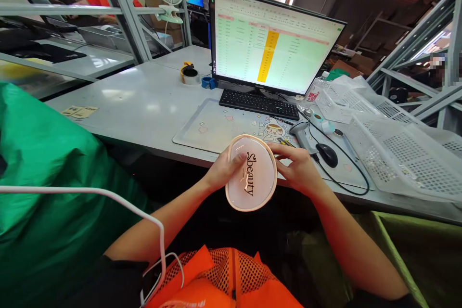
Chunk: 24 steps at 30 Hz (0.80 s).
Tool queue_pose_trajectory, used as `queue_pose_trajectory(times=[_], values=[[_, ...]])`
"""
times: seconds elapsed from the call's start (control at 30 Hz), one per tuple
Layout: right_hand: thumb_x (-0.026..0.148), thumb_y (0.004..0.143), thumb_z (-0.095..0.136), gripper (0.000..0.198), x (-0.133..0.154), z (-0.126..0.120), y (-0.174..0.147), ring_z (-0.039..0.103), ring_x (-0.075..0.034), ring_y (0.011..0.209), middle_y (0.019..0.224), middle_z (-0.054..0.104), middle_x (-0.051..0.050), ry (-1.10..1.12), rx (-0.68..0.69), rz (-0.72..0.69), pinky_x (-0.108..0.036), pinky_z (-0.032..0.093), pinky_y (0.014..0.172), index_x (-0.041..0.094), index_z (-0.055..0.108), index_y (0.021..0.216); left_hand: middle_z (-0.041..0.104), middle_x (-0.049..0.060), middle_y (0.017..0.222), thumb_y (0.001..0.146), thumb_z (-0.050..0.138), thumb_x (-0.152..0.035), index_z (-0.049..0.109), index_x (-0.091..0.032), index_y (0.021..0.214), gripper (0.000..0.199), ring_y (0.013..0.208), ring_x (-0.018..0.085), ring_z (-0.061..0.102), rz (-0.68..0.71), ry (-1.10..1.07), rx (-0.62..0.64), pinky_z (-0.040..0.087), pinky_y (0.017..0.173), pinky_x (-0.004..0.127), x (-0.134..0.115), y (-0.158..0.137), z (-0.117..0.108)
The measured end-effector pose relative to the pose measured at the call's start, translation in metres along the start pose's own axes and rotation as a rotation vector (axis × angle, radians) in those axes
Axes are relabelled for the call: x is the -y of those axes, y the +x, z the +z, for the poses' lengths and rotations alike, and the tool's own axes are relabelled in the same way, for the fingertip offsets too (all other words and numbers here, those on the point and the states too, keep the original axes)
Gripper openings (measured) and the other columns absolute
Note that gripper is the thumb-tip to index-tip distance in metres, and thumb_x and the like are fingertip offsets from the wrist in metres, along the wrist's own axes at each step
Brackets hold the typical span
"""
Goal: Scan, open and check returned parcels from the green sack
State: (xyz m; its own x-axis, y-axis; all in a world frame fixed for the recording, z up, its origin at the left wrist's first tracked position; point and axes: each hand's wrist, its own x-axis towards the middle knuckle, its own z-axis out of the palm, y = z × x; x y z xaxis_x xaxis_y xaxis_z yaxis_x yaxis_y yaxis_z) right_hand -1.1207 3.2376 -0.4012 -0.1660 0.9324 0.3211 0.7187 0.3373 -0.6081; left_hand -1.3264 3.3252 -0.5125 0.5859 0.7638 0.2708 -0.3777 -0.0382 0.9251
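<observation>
A round, pale pouch-like case [251, 178] with a peach-coloured rim and the word "Sbeauty" on its clear face is held up in front of the desk edge. My left hand [224, 169] grips its left side, thumb lying over the face. At the upper right rim, the bent fingers of my right hand [296, 167] touch the case and seem to pinch its edge; their tips are partly hidden behind it. Beyond my hands lies a printed desk mat [216, 122], with a barcode scanner [303, 135] and a black mouse [327, 154] to the right.
A monitor [272, 41] and keyboard [258, 103] stand behind the mat. White mesh baskets [407, 154] crowd the right side, near a plastic bottle [317, 89]. Tape rolls [190, 77] sit left of the monitor. Green fabric [54, 163] bulges at left; a white cable [108, 193] crosses before it.
</observation>
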Motion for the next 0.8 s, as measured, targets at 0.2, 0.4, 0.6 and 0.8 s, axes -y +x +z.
queue_pose_trajectory(times=[0.2,0.4,0.6,0.8], values=[[0.026,0.104,0.057,0.023,-0.002,0.007,0.001,0.08,-0.023,0.106,0.114,0.083,-0.006,-0.16,-0.166,-0.16,-0.037,0.063,0.096,0.024,0.079,0.11,0.075,0.019,0.119,0.095,0.07,-0.074,0.064,-0.01,0.132,0.073,0.099,0.028,0.072,-0.076,-0.055,0.091,0.057,0.081,0.034,-0.005,0.002,0.003],[0.024,0.107,0.055,0.015,-0.002,0.009,-0.001,0.075,-0.02,0.093,0.103,0.08,-0.007,-0.113,-0.045,-0.141,-0.033,0.058,0.082,0.022,0.069,0.103,0.074,0.014,0.122,0.082,0.091,-0.053,0.05,-0.02,0.154,0.09,0.109,0.028,0.073,-0.175,-0.316,0.205,0.059,0.092,0.037,-0.002,0.007,-0.02],[0.02,0.106,0.058,0.016,0.005,0.002,0.009,0.072,-0.018,0.102,0.109,0.077,-0.007,0.043,0.078,-0.148,-0.032,0.056,0.091,0.02,0.072,0.099,0.073,0.016,0.132,0.07,0.1,-0.042,0.062,-0.02,0.147,0.089,0.116,0.033,0.073,-0.338,-0.313,0.605,0.063,0.095,0.041,-0.037,0.035,-0.058],[0.017,0.103,0.064,0.014,-0.001,0.011,0.015,0.067,-0.017,0.092,0.098,0.068,-0.005,-0.046,-0.325,-0.262,-0.029,0.055,0.082,0.02,0.075,0.096,0.078,0.015,0.098,0.08,0.089,-0.049,0.075,-0.011,0.119,0.056,0.082,0.027,0.075,-0.19,-0.344,0.151,0.063,0.072,0.034,-0.06,0.043,-0.034]])
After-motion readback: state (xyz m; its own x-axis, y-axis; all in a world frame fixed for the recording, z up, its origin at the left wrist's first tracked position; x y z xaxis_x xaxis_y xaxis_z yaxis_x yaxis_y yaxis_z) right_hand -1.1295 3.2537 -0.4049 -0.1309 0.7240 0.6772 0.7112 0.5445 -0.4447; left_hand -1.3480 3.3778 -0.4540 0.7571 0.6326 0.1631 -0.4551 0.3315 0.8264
